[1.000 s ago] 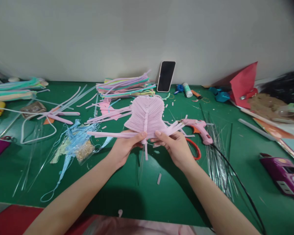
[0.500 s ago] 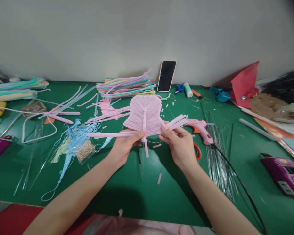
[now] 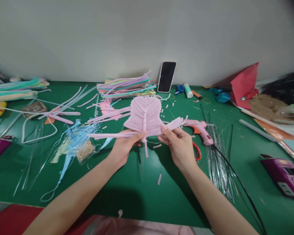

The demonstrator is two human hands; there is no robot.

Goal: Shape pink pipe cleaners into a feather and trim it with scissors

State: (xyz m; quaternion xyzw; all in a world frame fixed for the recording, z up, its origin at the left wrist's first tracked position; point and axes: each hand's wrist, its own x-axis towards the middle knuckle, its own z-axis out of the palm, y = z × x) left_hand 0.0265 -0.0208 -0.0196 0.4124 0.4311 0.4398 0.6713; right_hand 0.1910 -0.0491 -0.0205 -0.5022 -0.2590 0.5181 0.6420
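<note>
Between my hands is a pale pink leaf shape made of pipe cleaners (image 3: 152, 114), with a raised rib down its middle and loose ends sticking out on both sides. My left hand (image 3: 123, 143) pinches it at the base of the rib, thumb on top. With thumb and fingers my right hand (image 3: 178, 143) grips the bundle of stems at its lower right edge. A short pink stem and thin wires hang below the rib. Just right of my right hand lies a pink glue gun (image 3: 202, 129); an orange-red scissor handle (image 3: 198, 151) shows partly behind that hand.
A phone (image 3: 167, 76) leans on the wall beside a pile of coloured pipe cleaners (image 3: 124, 85). Blue tassels (image 3: 75, 137) and a bag of gold beads (image 3: 85, 150) lie left. Thin wires (image 3: 218, 163), a black cord (image 3: 235, 176) and a purple power strip (image 3: 283, 174) are right.
The leaf shape has shifted very slightly, and the loose stem ends at my right hand sit lower and closer together. My left hand keeps its hold.
</note>
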